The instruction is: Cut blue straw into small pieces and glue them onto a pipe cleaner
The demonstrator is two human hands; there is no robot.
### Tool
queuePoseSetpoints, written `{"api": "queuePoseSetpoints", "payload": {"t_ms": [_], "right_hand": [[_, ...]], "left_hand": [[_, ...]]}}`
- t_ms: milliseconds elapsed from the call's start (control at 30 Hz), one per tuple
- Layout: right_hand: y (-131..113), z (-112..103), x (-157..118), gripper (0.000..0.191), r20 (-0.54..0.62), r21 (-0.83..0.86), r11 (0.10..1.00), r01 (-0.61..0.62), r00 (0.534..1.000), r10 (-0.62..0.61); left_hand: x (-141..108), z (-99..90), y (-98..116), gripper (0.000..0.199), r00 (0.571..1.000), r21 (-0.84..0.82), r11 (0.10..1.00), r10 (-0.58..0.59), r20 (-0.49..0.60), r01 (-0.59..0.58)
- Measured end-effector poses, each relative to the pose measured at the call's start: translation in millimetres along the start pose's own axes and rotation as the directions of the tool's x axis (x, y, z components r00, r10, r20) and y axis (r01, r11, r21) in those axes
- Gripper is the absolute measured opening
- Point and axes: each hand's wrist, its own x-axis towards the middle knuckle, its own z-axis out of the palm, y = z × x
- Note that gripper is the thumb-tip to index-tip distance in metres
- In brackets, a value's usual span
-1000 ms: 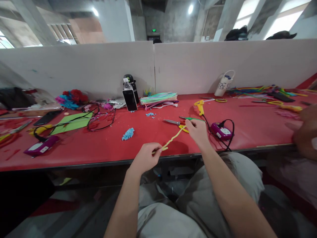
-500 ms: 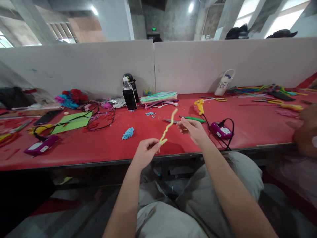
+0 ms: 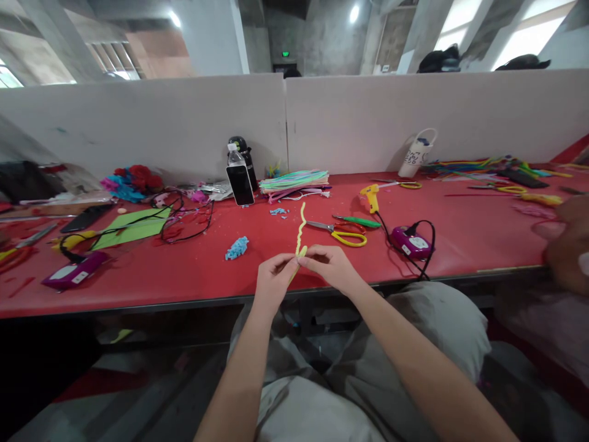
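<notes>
A wavy yellow pipe cleaner (image 3: 300, 228) rises from between my fingertips above the table's front edge, with a short bent piece at its lower end. My left hand (image 3: 275, 277) pinches it from the left. From the right, my right hand (image 3: 332, 265) pinches the same spot, thumb and fingertips meeting those of the left. Just beyond my right hand lie scissors (image 3: 348, 238) with yellow and red handles, blades pointing left. A green-handled tool (image 3: 361, 221) rests behind them. To the left sits a light blue fuzzy bundle (image 3: 237, 248).
Pastel pipe cleaners (image 3: 294, 183) are piled at the back, beside a phone (image 3: 240, 185) propped on bottles. A yellow glue gun (image 3: 370, 197) and a purple box (image 3: 411, 242) with a cord stand right. Green paper (image 3: 133, 228) lies left. Another person's arm (image 3: 570, 245) is at far right.
My right hand has moved left from over the scissors to the pipe cleaner and now pinches it beside my left hand. The scissors are uncovered. The pipe cleaner's top has swung left.
</notes>
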Motion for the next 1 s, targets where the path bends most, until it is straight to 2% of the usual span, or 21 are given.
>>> {"api": "queuePoseSetpoints", "payload": {"t_ms": [133,267,500,767,1000], "right_hand": [[5,0,1,0.026,-0.063,0.080,0.996,-0.046,0.997,0.051],[10,3,1,0.027,-0.116,0.121,0.991,-0.050,0.991,0.064],[14,7,2,0.025,-0.200,0.209,0.977,-0.027,0.977,0.070],[15,11,2,0.023,-0.220,0.375,0.927,-0.029,0.968,0.119],[11,13,2,0.024,-0.218,0.412,0.908,-0.068,0.961,0.171]], "left_hand": [[-2,-1.5,4,0.018,0.994,0.185,0.977,0.106,0.007,-0.105],[-2,-0.4,4,0.015,0.990,0.232,0.963,0.138,0.018,-0.138],[-3,1.3,4,0.015,0.990,0.229,0.964,0.118,0.073,-0.132],[-4,3.5,7,0.016,0.986,0.228,0.966,0.092,0.137,-0.121],[-4,5.3,10,0.019,0.991,0.144,0.988,0.034,0.126,-0.053]]}}
